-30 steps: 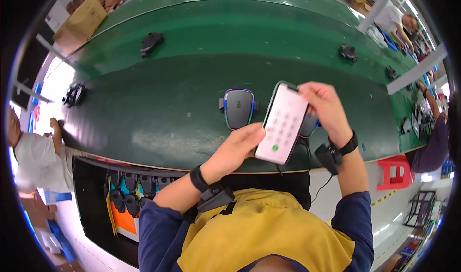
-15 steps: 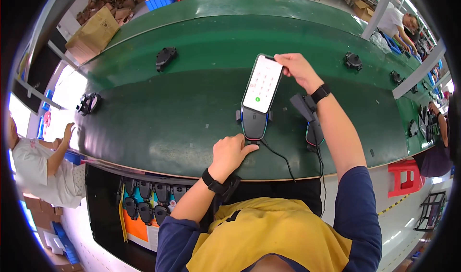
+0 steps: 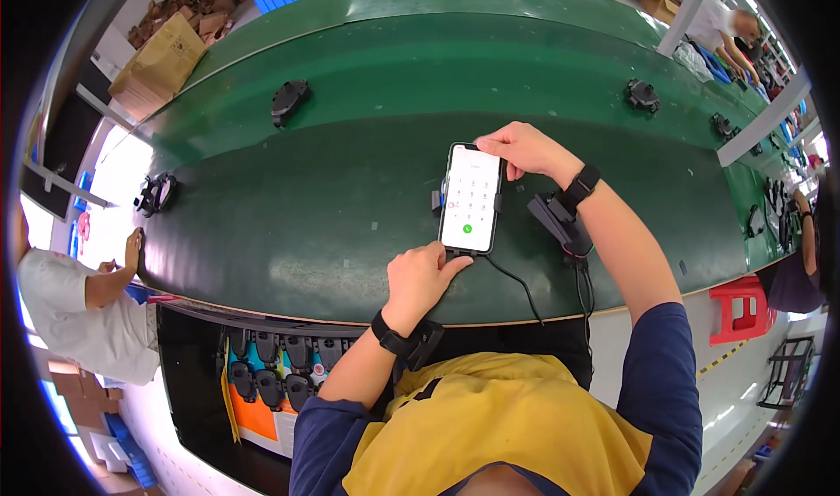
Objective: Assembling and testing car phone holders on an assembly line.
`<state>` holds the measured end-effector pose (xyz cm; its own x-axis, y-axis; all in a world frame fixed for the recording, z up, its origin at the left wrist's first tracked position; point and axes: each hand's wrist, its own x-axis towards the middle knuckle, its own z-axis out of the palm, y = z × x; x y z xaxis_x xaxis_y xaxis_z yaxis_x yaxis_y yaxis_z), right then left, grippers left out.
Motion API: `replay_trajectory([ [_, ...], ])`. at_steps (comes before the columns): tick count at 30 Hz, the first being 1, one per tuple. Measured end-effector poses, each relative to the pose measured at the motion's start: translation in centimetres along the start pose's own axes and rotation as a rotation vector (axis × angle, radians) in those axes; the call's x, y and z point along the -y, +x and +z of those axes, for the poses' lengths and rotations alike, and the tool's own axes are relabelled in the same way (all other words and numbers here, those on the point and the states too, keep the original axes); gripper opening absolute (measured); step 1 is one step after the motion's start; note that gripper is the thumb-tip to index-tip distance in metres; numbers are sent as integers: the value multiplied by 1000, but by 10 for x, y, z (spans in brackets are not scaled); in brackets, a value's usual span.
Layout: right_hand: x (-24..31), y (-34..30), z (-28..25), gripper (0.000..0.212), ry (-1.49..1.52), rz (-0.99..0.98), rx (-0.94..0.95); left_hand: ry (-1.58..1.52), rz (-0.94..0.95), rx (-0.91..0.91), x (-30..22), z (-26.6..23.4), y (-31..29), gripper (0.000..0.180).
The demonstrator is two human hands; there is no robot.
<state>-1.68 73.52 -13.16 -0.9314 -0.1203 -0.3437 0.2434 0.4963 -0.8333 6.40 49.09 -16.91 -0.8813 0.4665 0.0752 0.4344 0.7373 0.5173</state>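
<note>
Looking down from your head, your right hand pinches the top of a flat black phone with a lit white screen, lying on the long green tabletop. Your left hand curls at its bottom edge, fingers touching where a thin black cable plugs in.

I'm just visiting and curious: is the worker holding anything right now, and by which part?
The right hand grips the smartphone at its top end, while the left hand touches its bottom end, where a black cable leaves.
</note>
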Motion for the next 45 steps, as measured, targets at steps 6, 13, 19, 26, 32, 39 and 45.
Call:
replay_trajectory([
  [6, -3, -8, 0, 38, 66, -38, 44, 4, -6, -28, -2, 4, 0, 44],
  [13, -2, -9, -2, 41, 34, -86, 109, 237, 19, -126, -8, 2, -4, 46],
  [19, 1, -75, -14, 31, -136, -308, -469, 187, 60, -115, -14, -1, -3, 47],
  [26, -85, -211, 20, 18, 169, 48, -774, -499, -7, 432, -40, -31, 2, 28],
  [32, -103, -189, 75, 15, -598, -118, -1002, -938, 22, 377, -94, 51, 35, 29],
  [39, -123, -197, 57, 16, -38, -10, -899, -652, -149, 688, -110, 55, 45, 34],
  [45, -97, -212, 65, 15, 659, -11, -900, -1027, -201, 574, -130, 74, 47, 29],
])
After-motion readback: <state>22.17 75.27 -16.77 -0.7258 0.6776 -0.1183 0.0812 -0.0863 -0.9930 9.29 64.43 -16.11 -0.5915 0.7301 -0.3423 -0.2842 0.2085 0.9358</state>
